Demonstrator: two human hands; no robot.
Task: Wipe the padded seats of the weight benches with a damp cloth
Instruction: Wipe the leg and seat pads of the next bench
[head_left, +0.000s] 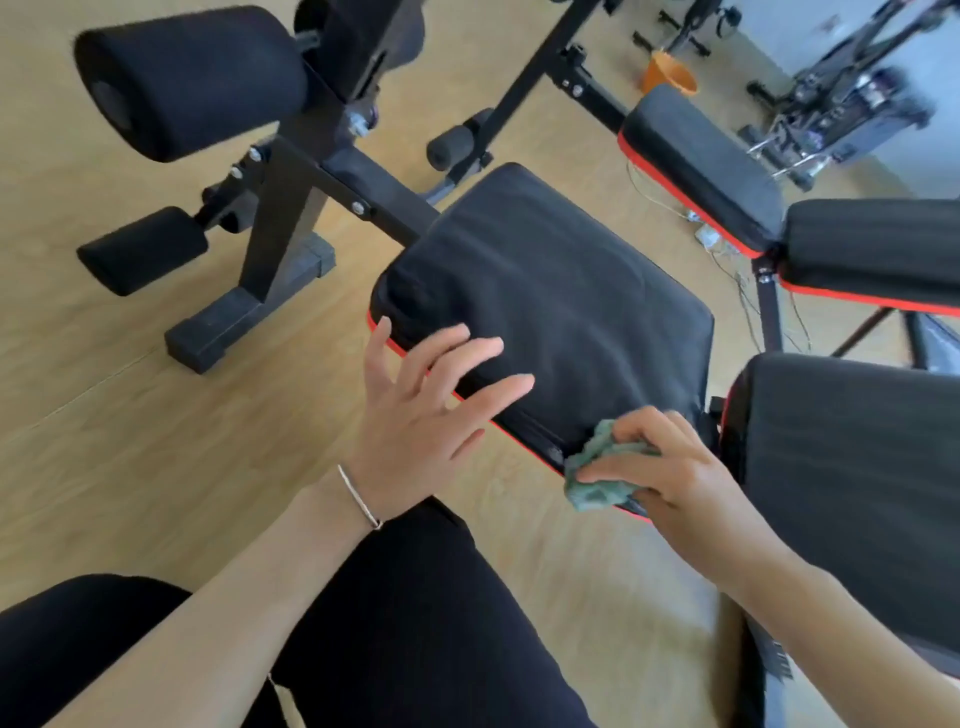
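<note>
Found the near bench's padded seat mid-view, black with red piping, fixed on a black steel frame; judged heavy and unmoving, cover smooth and slightly yielding, probably slick once damp; needed no lifting, only steadying at an edge. Logged a second bench beyond it, well apart from both hands. Saw left hand over the seat's near edge, fingers straight and spread, holding nothing; could not tell through the blur whether touching. Saw right hand at the seat's near corner, fingers and thumb curled round a bunched green cloth, pressed against the red-piped rim. Judged cloth light, limp, liable to slide out of a loose hold; best kept wadded against the palm.
</note>
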